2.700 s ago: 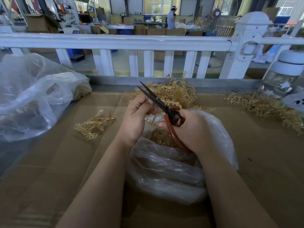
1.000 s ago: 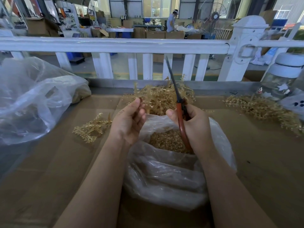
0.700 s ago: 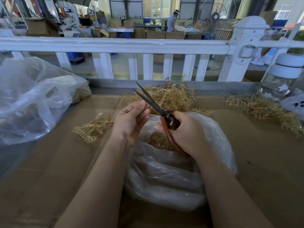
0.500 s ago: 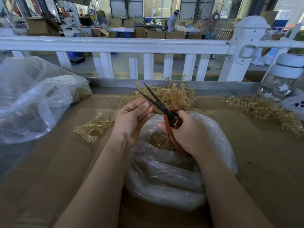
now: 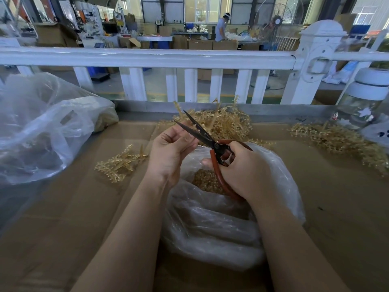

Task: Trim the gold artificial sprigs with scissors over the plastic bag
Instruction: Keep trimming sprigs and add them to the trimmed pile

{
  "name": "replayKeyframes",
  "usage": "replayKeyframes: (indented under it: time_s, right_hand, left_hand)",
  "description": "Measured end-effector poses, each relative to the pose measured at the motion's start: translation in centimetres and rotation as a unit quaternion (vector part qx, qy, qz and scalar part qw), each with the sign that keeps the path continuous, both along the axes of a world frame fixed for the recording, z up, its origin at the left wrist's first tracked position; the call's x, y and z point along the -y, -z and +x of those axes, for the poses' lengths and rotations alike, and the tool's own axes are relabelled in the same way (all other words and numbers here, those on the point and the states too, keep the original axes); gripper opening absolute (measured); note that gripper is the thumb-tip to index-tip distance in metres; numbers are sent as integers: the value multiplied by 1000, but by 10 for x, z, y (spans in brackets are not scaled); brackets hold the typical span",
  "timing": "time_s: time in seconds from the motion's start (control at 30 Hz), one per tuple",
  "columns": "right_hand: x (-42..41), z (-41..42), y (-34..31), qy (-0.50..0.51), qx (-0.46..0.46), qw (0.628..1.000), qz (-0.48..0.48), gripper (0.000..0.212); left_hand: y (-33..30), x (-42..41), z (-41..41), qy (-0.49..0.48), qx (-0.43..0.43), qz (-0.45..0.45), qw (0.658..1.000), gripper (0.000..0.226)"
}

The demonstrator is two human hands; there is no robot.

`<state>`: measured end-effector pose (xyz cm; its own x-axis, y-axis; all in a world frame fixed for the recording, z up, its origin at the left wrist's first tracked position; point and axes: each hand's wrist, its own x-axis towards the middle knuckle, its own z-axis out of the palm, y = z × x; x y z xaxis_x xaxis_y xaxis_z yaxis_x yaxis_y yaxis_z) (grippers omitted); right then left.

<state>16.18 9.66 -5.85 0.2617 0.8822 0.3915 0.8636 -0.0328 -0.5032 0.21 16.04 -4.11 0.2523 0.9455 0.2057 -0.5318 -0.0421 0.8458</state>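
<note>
Gold sprig piece (image 5: 195,131) is pinched in the left hand (image 5: 170,150) above the plastic bag (image 5: 280,175), between the parted blades of the scissors (image 5: 202,133), whose handles are gripped by the right hand (image 5: 242,171).

We see an evenly bright scene — daylight enters through the far windows (image 5: 202,9), which look washed out. Shadows on the cardboard surface (image 5: 336,207) are soft. The white railing (image 5: 147,57) bows from wide-angle distortion, corners smear, and the clear bag (image 5: 42,127) at left carries pale glare — the centre stays sharp.
</note>
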Motion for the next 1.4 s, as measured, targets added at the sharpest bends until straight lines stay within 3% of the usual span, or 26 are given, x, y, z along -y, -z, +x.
replayKeyframes:
  time_s: [0.8, 0.93, 1.1, 1.4]
  right_hand:
    - [-1, 2, 2, -5, -37, 999, -15, 62]
    - [0, 3, 2, 13, 7, 1000, -6, 65]
    - [0, 1, 2, 29, 28, 999, 21, 53]
    - [-1, 2, 4, -3, 4, 1000, 30, 61]
  left_hand:
    - [0, -3, -2, -9, 20, 19, 1000, 28]
    - [3, -4, -1, -33, -7, 50, 998, 20]
    - [4, -4, 1, -50, -61, 105, 991, 16]
    - [1, -2, 0, -43, -65, 119, 990, 27]
